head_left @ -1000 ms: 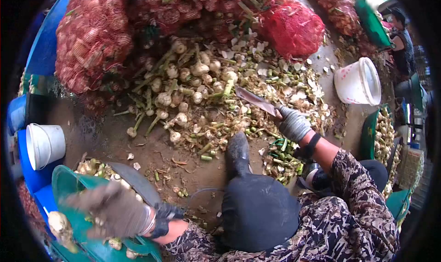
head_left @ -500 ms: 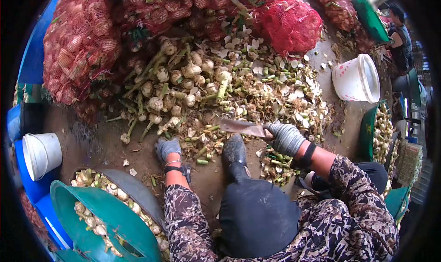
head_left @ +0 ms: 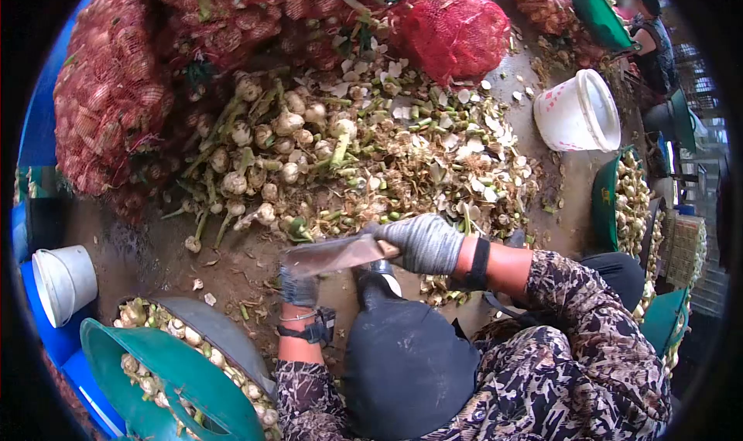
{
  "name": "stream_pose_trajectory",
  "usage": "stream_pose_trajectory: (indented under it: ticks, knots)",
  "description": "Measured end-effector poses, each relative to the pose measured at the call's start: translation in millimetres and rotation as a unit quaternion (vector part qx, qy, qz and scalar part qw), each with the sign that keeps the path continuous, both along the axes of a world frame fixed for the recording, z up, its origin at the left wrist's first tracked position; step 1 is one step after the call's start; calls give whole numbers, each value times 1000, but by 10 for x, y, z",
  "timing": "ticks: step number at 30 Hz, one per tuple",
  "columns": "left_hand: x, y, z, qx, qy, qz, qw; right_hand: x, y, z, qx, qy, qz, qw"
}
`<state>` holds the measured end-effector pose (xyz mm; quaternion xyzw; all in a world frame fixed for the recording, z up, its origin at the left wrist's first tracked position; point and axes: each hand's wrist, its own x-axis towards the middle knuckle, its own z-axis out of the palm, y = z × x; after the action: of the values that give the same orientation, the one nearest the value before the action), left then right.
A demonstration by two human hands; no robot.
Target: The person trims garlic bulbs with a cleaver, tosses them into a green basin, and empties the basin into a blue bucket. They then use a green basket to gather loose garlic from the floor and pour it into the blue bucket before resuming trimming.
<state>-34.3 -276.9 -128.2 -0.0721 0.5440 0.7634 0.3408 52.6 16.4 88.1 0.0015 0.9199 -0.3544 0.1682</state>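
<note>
My right hand (head_left: 428, 244), in a grey glove, is closed around the wooden handle of a broad-bladed knife (head_left: 334, 257). The blade points left and passes over my left hand (head_left: 300, 288), also gloved. It covers that hand's fingers, so whether they hold anything is hidden. Just beyond the blade lies a heap of garlic bulbs (head_left: 290, 124) with long stems still on. Cut stems, roots and peelings (head_left: 433, 162) spread out to the right of the bulbs.
Red mesh sacks of garlic (head_left: 112, 100) stand at the back left, a brighter red sack (head_left: 457, 35) behind the trimmings. A white bucket (head_left: 576, 112) is at right, another bucket (head_left: 66, 282) at left. A green basin (head_left: 174, 371) sits near left. A person (head_left: 654, 46) works at far right.
My right hand has swung the knife left, bringing the blade over my left hand. My left hand has shifted slightly right and nearer to me. The view has turned a little.
</note>
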Motion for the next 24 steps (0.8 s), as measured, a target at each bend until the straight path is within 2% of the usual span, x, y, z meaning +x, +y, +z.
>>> stream_pose_trajectory:
  ticks: [1, 2, 3, 4, 5, 6, 7, 9, 10, 11, 12, 13, 15, 16, 17, 19, 20, 21, 24]
  knots:
    - [7, -10, -95, 61, -26, -7, 998, -46, -28, 114, 8, 3, 1, 1000]
    - [35, 186, 415, 51, -3, -50, 997, -75, -27, 146, 8, -2, 5, 1000]
    - [9, 367, 730, 53, -4, -56, 997, -104, -11, 158, 8, -7, 10, 1000]
    - [-36, 540, 970, -91, 200, -156, 963, -126, 17, 152, 2, -3, 12, 1000]
    - [-49, 672, 1178, -227, 390, -243, 859, -107, 72, 15, 28, -32, -7, 999]
    - [-31, 757, 1366, -110, 222, -184, 951, -83, 224, -148, 29, -53, -32, 998]
    - [-16, 765, 1609, -41, 1, -172, 984, -29, 396, -234, 31, -73, -57, 995]
    - [-51, 832, 1782, 24, -2, -153, 988, 33, 610, -143, 72, -177, -152, 970]
    - [-76, 883, 1766, 24, -4, -149, 989, 41, 610, -85, 34, -189, -194, 962]
    - [-79, 947, 1737, 4, 61, -154, 986, 49, 562, -65, 34, -197, -189, 961]
    - [-58, 976, 1718, -18, 123, -166, 978, 81, 477, -44, -42, -156, -221, 962]
    - [-65, 1008, 1813, -19, 43, -196, 980, 26, 377, 93, -114, -109, -256, 954]
    - [-57, 1200, 1872, -59, 190, -276, 940, -156, 167, 290, -176, -50, -218, 959]
    - [-56, 1262, 1990, -93, 283, -276, 914, -239, 106, 331, -200, -52, -221, 953]
    - [-56, 1246, 2055, -95, 282, -278, 913, -337, 104, 282, -178, -57, -201, 962]
    - [-109, 1171, 2124, -63, 18, -164, 984, -318, 128, 141, -328, -37, -263, 907]
    - [-125, 1135, 2005, 23, 63, -103, 992, -309, 194, 23, -316, -96, -273, 903]
    - [-105, 1049, 1931, 129, -84, -74, 985, -241, 175, -96, -367, -82, -321, 869]
    - [-48, 1014, 1698, 137, -98, -33, 985, -162, 191, 109, -435, -182, -351, 809]
